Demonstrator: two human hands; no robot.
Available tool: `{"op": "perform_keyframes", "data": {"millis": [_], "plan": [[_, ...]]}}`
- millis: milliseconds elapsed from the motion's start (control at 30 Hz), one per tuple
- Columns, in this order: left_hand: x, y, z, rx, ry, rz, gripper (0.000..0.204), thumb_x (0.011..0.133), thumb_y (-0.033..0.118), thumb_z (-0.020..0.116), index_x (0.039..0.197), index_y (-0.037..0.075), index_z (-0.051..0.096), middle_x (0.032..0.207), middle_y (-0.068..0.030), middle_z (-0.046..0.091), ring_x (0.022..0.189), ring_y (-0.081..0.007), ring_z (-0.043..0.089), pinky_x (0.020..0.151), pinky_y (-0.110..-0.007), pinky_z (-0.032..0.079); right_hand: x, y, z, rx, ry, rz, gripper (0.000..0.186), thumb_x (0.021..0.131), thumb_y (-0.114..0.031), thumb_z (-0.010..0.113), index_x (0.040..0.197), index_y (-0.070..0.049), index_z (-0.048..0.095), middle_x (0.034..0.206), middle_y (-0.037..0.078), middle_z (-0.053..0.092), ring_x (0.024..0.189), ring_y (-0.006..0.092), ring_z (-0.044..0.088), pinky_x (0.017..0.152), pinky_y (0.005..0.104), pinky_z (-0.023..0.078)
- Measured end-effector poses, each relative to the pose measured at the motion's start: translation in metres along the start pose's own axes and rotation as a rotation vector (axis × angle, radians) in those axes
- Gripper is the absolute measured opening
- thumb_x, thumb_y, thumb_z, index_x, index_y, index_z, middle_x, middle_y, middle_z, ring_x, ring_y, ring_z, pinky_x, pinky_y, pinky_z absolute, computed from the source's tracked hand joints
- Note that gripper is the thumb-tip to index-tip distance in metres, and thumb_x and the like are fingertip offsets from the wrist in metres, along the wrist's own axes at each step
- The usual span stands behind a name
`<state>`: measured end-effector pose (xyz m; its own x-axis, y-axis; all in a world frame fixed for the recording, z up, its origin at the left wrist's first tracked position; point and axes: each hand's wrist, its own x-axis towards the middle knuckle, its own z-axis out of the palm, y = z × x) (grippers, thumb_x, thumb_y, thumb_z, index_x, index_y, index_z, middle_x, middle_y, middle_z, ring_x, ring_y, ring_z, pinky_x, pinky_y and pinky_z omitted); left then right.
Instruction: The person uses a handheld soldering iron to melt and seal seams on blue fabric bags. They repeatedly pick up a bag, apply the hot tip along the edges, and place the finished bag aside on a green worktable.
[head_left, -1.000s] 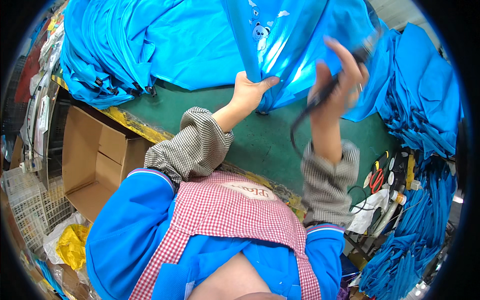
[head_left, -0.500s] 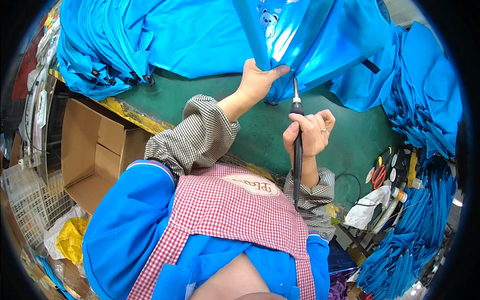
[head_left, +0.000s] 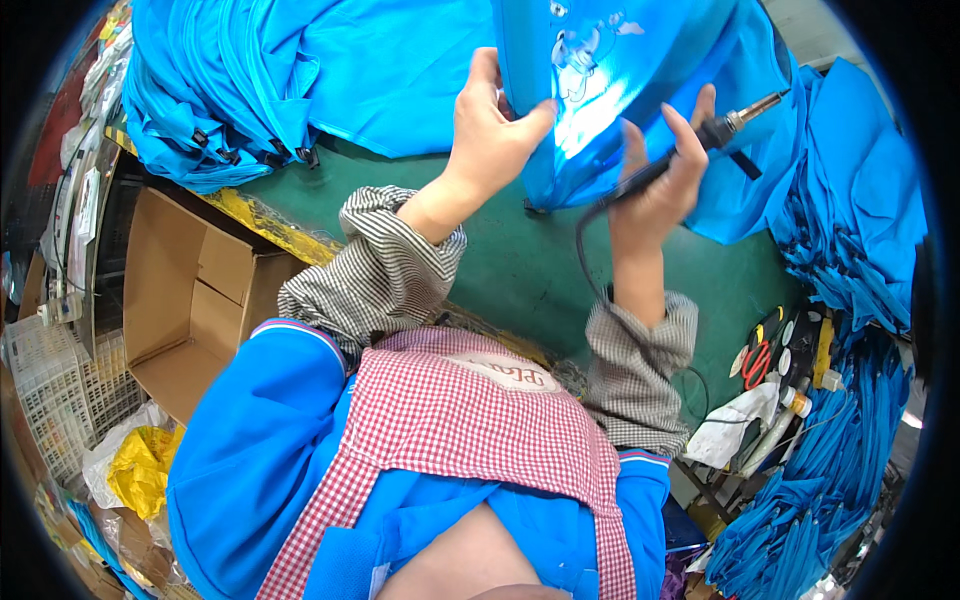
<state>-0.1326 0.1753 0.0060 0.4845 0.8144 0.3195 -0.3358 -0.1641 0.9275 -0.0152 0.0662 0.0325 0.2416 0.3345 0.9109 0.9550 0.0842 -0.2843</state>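
Observation:
My left hand (head_left: 495,130) is at the left edge of a blue printed fabric panel (head_left: 665,50), probably an umbrella canopy. Its thumb and index finger are spread apart, and the thumb tip touches the cloth; other fingertips are partly hidden. In my right hand (head_left: 660,185) lies a black-handled soldering iron (head_left: 715,132), its metal tip pointing up and right over the cloth. The fingers of that hand are raised in front of the panel, and whether they touch it I cannot tell. A black strap (head_left: 745,165) hangs on the cloth nearby.
Blue fabric with black tabs is heaped at the left (head_left: 220,90); more blue bundles (head_left: 850,180) hang at the right. The green table (head_left: 480,260) carries red-handled scissors (head_left: 757,365) at its right side. A cardboard box (head_left: 190,300) stands left. The iron's cord (head_left: 590,270) trails along my right forearm.
The soldering iron has left the panel's lower corner and swung up to the right in my right hand, which moved up to the cloth. My left hand has loosened its grip and shifted up-left.

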Motion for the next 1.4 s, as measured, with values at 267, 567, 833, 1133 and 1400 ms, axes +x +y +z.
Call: {"op": "perform_keyframes", "data": {"millis": [267, 567, 833, 1133, 1400], "plan": [[0.011, -0.005, -0.051, -0.141, -0.221, -0.312, 0.033, 0.074, 0.014, 0.078, 0.099, 0.001, 0.062, 0.087, -0.0061, 0.066, 0.071, -0.0123, 0.061, 0.061, -0.024, 0.05, -0.003, 0.038, -0.003, -0.157, 0.063, 0.044, 0.042, 0.079, 0.001, 0.065, 0.115, -0.005, 0.044, 0.14, 0.029, 0.04, 0.127, 0.0417, 0.044, 0.102, 0.0405, 0.038], [0.034, 0.004, -0.004, 0.206, -0.349, -0.119, 0.021, 0.076, 0.003, 0.072, 0.096, 0.0, 0.067, 0.09, -0.0058, 0.069, 0.08, -0.01, 0.063, 0.07, -0.026, 0.051, -0.038, -0.043, -0.047, 0.161, 0.026, 0.156, 0.033, 0.096, -0.031, 0.052, 0.104, 0.001, 0.056, 0.082, 0.013, 0.059, 0.069, 0.0222, 0.053, 0.078, 0.0385, 0.043], [0.035, 0.013, -0.002, 0.188, -0.328, -0.097, 0.024, 0.075, 0.004, 0.073, 0.098, 0.0, 0.065, 0.09, -0.0059, 0.069, 0.079, -0.0108, 0.064, 0.072, -0.026, 0.052, -0.056, -0.048, -0.027, 0.116, -0.195, -0.056, 0.011, 0.082, -0.014, 0.057, 0.087, -0.008, 0.064, 0.062, 0.003, 0.048, 0.054, 0.0179, 0.046, 0.076, 0.0371, 0.04], [0.034, 0.0, -0.002, 0.39, -0.297, 0.29, 0.022, 0.082, 0.011, 0.068, 0.099, -0.001, 0.061, 0.088, -0.0101, 0.068, 0.079, -0.0154, 0.064, 0.071, -0.029, 0.05, -0.03, -0.066, -0.04, 0.072, -0.176, 0.011, 0.008, 0.081, -0.009, 0.058, 0.088, -0.009, 0.062, 0.062, 0.004, 0.049, 0.055, 0.0187, 0.049, 0.079, 0.0392, 0.042], [-0.022, -0.073, 0.103, 0.802, -0.495, 0.513, 0.04, 0.089, 0.02, 0.06, 0.121, 0.001, 0.048, 0.101, -0.0252, 0.06, 0.089, -0.0445, 0.058, 0.077, -0.049, 0.047, -0.009, -0.051, -0.116, 0.021, 0.262, 0.112, 0.019, 0.09, -0.023, 0.055, 0.085, -0.008, 0.064, 0.061, 0.0, 0.052, 0.052, 0.0141, 0.049, 0.083, 0.042, 0.043]]}}
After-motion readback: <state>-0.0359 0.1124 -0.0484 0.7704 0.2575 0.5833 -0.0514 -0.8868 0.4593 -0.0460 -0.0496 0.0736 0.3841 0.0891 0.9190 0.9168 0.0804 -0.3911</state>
